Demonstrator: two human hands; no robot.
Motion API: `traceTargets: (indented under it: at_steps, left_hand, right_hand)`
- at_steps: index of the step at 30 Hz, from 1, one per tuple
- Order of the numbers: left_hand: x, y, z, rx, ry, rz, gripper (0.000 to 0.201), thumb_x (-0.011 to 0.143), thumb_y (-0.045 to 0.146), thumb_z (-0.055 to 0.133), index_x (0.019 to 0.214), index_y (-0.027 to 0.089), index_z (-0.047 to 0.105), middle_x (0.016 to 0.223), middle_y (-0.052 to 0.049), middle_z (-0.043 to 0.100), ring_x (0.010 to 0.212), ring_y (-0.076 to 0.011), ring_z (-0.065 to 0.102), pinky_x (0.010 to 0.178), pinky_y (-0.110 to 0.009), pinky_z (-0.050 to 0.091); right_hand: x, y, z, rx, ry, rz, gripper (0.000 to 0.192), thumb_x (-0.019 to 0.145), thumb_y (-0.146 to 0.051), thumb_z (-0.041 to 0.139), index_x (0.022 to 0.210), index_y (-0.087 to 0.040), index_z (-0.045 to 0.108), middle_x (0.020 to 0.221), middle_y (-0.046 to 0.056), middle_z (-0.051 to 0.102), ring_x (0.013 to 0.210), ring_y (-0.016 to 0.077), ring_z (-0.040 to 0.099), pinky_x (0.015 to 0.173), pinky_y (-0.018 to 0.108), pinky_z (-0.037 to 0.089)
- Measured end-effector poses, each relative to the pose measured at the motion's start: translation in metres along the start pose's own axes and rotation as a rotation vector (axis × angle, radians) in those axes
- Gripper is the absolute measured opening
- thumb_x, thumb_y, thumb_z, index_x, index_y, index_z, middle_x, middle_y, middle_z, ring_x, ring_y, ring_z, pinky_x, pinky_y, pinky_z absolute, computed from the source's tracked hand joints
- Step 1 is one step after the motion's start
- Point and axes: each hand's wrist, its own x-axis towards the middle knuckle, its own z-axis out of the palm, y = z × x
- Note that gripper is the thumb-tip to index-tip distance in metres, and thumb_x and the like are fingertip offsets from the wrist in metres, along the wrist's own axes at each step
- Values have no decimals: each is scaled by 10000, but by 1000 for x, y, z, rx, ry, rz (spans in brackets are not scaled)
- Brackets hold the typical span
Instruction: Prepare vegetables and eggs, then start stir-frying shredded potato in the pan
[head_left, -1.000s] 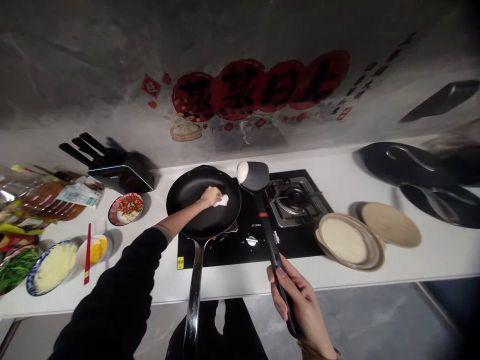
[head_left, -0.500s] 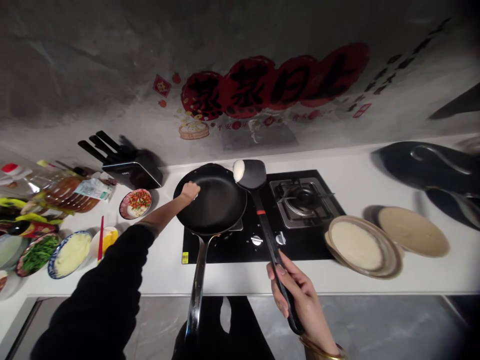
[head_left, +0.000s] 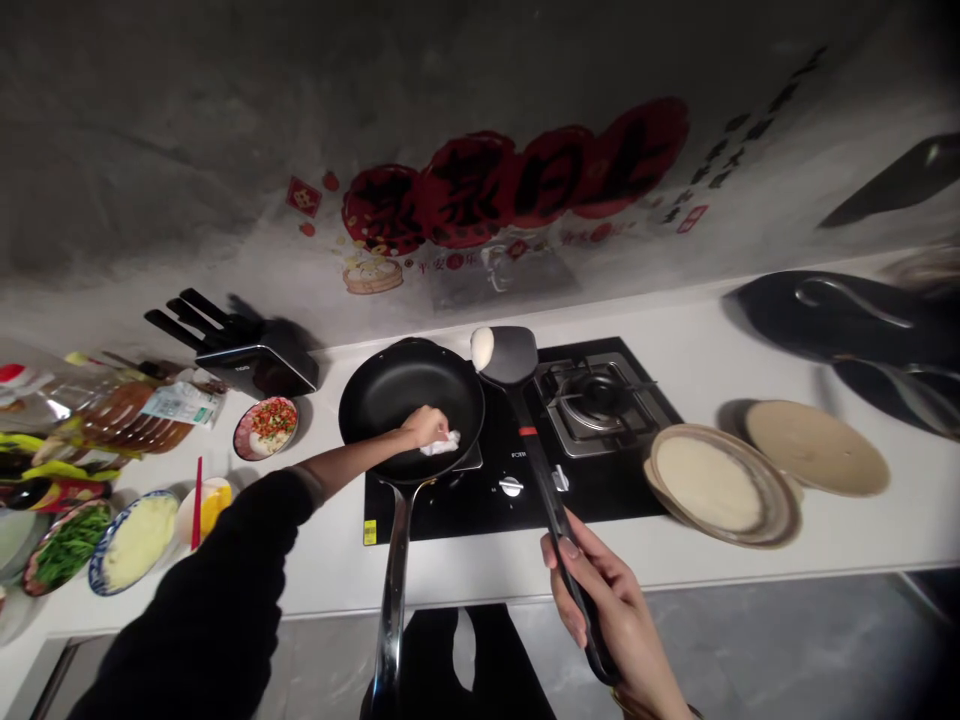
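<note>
Head view. Left hand (head_left: 424, 426): fingers pinched on a white wad of paper (head_left: 442, 443), pressed to the inner floor of the black frying pan (head_left: 409, 400), near its front rim; black sleeve runs down to the lower left. Frying pan: sits on the left zone of the black hob (head_left: 517, 440); long steel handle points toward the person. Right hand (head_left: 611, 610): fingers closed around the lower handle of a black spatula (head_left: 525, 430); blade held above the pan's right rim, carrying a white lump of dough (head_left: 482, 347) on its left edge. Surface (head_left: 697, 370), white: hob with gas burner (head_left: 596, 395) on its right; tan plate with a pale flatbread (head_left: 712, 485) just right of the hob; a second tan disc (head_left: 817, 448) beside it; knife block (head_left: 247, 360) left of the pan; small bowl of chopped red and green garnish (head_left: 266, 425) below it; blue-rimmed plate of pale mash (head_left: 135, 540) and dish of greens (head_left: 64, 540) at far left.
</note>
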Motion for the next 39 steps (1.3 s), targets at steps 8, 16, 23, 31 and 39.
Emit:
traceTargets:
  at_steps: [8,16,23,31,39]
  left_hand:
    - [60,-21,-52,169,298,-250,298,854,148,434,1031,47,651,1054,-231,603,1050,-297,560,808,-346,462]
    - [22,-4,-14,139,115,121,181,832,262,553,939,206,689,974,-55,672,949,-172,596,817,-235,445]
    - [-15,-47,-26,375,21,61,145,783,103,556,811,134,694,927,-129,674,955,-219,605,783,-263,458]
    - [13,-27,-23,272,36,50,199,840,253,539,962,188,683,981,-76,675,887,-171,626,768,-226,451]
    - [14,-39,-28,285,193,-157,201,837,161,497,914,137,681,1005,-132,641,990,-204,586,819,-257,457]
  right_hand:
    - [-7,5,-1,28,48,-16,342,785,-393,629,1074,-213,597,657,-26,533,299,-2,342,313,165,267]
    - [-2,7,-1,29,31,-16,340,816,-377,595,1118,-222,584,693,-23,527,312,-5,349,319,168,260]
    - [4,6,5,30,-11,-10,400,817,-381,590,1191,-244,555,720,-18,530,316,3,371,314,172,281]
    - [0,9,3,43,12,0,417,815,-378,592,1214,-264,549,721,-16,535,320,1,371,302,160,282]
    - [0,6,0,61,41,-25,382,815,-371,595,1175,-248,568,714,-16,539,321,9,375,308,168,270]
